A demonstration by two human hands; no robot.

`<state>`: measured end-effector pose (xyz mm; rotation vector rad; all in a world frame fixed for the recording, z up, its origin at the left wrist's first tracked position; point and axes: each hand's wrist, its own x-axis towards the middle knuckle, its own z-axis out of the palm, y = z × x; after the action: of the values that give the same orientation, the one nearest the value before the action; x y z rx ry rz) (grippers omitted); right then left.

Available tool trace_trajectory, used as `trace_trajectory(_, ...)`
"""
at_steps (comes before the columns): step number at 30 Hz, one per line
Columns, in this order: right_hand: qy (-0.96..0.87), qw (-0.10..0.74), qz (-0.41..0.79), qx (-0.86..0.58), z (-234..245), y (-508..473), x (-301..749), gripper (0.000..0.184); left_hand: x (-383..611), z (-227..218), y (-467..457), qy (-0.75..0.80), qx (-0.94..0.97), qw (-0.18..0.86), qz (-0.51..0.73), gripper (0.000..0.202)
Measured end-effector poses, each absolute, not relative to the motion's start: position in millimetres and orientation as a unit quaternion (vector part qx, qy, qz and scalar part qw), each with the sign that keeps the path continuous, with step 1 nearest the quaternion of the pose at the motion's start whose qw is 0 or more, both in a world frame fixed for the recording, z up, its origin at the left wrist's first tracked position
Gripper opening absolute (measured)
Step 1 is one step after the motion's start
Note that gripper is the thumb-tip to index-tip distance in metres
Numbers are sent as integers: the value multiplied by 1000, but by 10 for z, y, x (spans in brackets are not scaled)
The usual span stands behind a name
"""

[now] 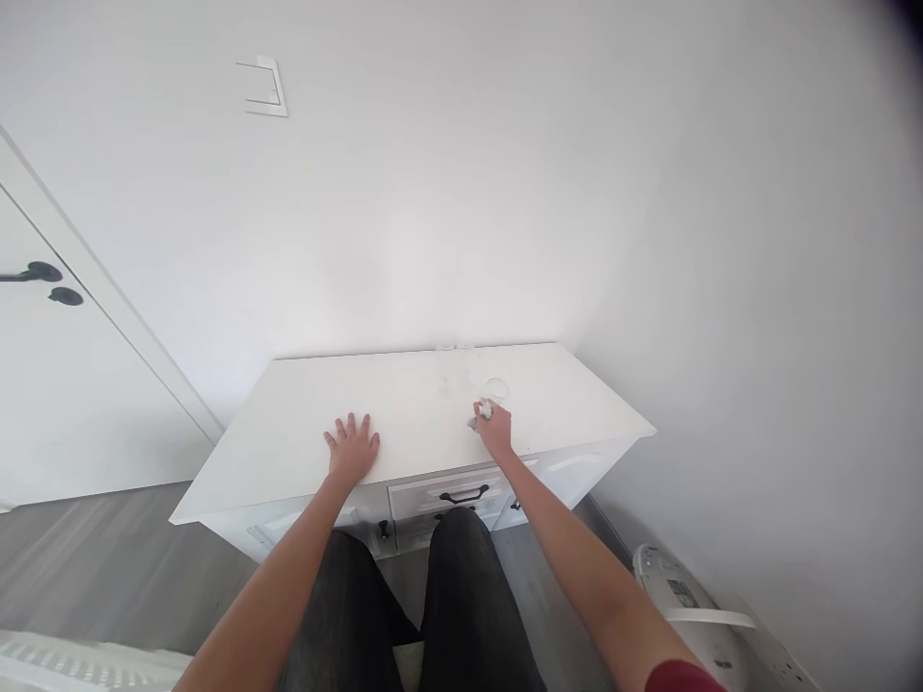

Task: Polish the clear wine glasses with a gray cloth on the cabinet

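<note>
My left hand [353, 452] lies flat on the white top of a cabinet [404, 404], its fingers spread and holding nothing. Farther right, my right hand [496, 429] is closed around a crumpled white tissue [486, 409], pressed down on the same surface. Part of the wad is covered by my fingers. Just beyond that hand, a thin round ring mark [497, 388] shows on the white top. Faint grey smudges [445, 384] lie a little to its left.
The cabinet front has a drawer with a dark handle [464, 494]. A white wall stands behind and to the right. At left is a white door with a black handle [36, 272]. A white appliance [692, 605] sits on the floor at lower right.
</note>
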<state>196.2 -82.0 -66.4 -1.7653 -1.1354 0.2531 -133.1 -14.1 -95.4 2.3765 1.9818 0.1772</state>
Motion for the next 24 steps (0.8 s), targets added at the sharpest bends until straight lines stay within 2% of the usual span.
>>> trace_trajectory(4,-461,455,107,-754,-818,-526,2040,26,-1332,-973,-119,639,768,10,55,69)
trace_trajectory(9,-443,425,124,-780,-939,-421,2014,25,-1332,-988,-101,638,767,14,65,69)
trace_trajectory(18,-447,361,141,-807,-857,-415,1989,25,-1331,-968,-100,643,763,23,68,70)
trace_trajectory(24,-452,324,120,-823,-820,-411,1965,17,-1317,-946,-103,647,759,22,73,69)
